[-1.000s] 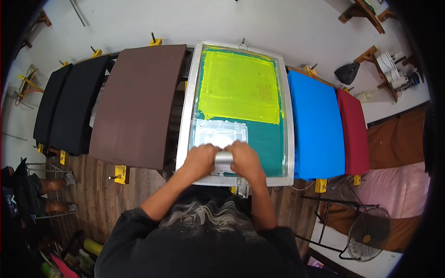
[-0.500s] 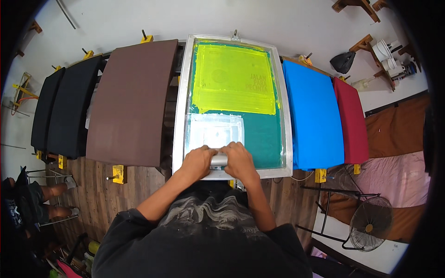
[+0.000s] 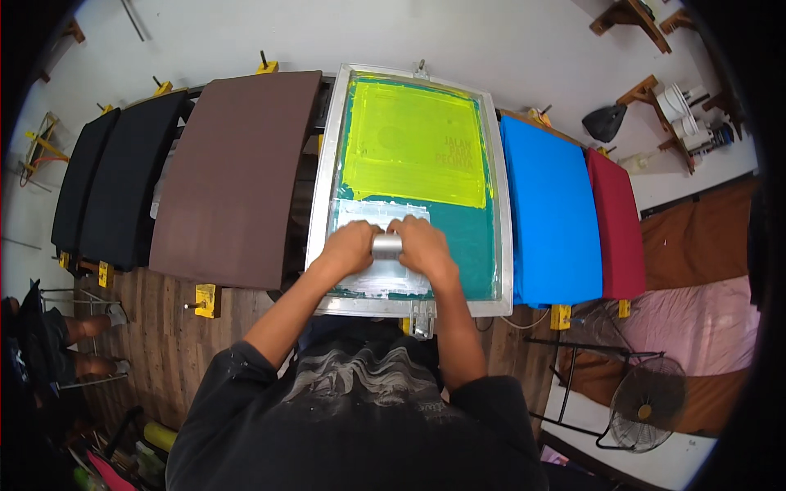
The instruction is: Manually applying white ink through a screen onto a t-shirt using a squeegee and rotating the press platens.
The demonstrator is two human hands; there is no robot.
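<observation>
In front of me lies a screen-printing frame point(image 3: 505, 245) with a silver rim and a green mesh point(image 3: 463, 245). Bright yellow-green film point(image 3: 401, 135) covers the far part of the mesh. On the near left part is a whitish rectangle point(image 3: 385, 284) with a wet-looking sheen. Both my hands grip a silver squeegee point(image 3: 387, 246) over that rectangle, its lower edge hidden by the hands. My left hand point(image 3: 350, 245) is closed on its left end, my right hand point(image 3: 422, 244) on its right end, fingers curled over the far side.
Fabric-covered boards flank the frame: brown point(image 3: 233, 180) and two black point(image 3: 131, 180) on the left, blue point(image 3: 548, 209) and red point(image 3: 614, 225) on the right. A metal clamp point(image 3: 422, 321) sits at the frame's near edge. A fan point(image 3: 648, 405) stands lower right; another person's legs point(image 3: 90, 348) show at left.
Both hands have moved the squeegee away from me, from near the frame's near rim to the middle of the whitish rectangle. My view has shifted slightly.
</observation>
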